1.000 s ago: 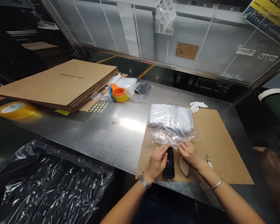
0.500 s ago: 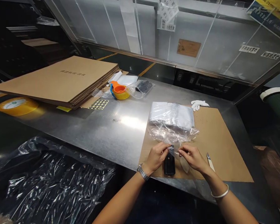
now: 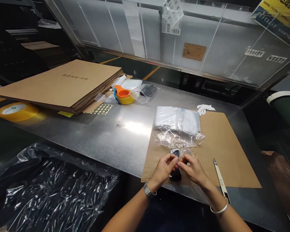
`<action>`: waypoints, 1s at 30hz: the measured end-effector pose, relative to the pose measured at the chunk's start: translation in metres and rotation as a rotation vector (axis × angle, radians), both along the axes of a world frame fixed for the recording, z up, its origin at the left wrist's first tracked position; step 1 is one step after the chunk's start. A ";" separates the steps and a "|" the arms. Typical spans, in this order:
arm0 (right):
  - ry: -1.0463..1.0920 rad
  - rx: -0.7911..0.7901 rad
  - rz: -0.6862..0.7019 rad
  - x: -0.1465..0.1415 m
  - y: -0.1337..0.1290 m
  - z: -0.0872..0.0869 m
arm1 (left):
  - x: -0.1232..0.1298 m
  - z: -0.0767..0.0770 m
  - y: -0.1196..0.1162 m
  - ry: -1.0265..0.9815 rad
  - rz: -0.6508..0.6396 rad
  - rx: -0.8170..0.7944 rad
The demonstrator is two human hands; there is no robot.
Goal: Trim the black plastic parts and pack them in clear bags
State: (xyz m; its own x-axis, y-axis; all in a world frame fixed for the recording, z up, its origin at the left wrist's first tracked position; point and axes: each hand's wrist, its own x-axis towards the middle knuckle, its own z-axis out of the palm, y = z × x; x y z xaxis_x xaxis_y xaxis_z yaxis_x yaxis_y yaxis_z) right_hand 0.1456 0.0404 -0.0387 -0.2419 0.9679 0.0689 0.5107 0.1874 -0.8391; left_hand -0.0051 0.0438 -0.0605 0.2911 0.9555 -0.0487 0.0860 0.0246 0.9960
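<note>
My left hand (image 3: 166, 167) and my right hand (image 3: 190, 167) meet fingertip to fingertip over a black part (image 3: 175, 176) on the cardboard sheet (image 3: 222, 141). Both are closed in a pinch. A small clear plastic bag (image 3: 186, 151) shows at my right fingers. Whatever my left fingers pinch is too small to make out. Just beyond my hands lies a stack of clear plastic bags (image 3: 177, 120) in loose wrap. To the right of my right hand rests a white-handled knife (image 3: 219, 178).
Flat cardboard (image 3: 62, 82) is stacked at the left beside a yellow tape roll (image 3: 16, 111). Orange and yellow rolls (image 3: 123, 95) and a bagged black item (image 3: 148, 90) lie at the back. A white glove (image 3: 205, 109) sits behind the sheet; black plastic (image 3: 55, 190) lies lower left.
My hands have come together over the black part; they were apart before, with clear plastic between them. My right hand has moved left, uncovering more of the knife.
</note>
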 end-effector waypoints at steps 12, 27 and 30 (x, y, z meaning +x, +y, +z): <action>-0.184 0.169 -0.139 0.023 0.009 -0.025 | -0.005 -0.009 0.001 0.527 -0.038 0.364; -0.098 0.198 -0.332 0.031 0.015 -0.026 | 0.017 -0.007 0.051 0.405 0.023 0.198; -0.054 0.226 -0.488 0.038 0.009 -0.020 | 0.029 -0.014 0.060 0.280 0.046 0.104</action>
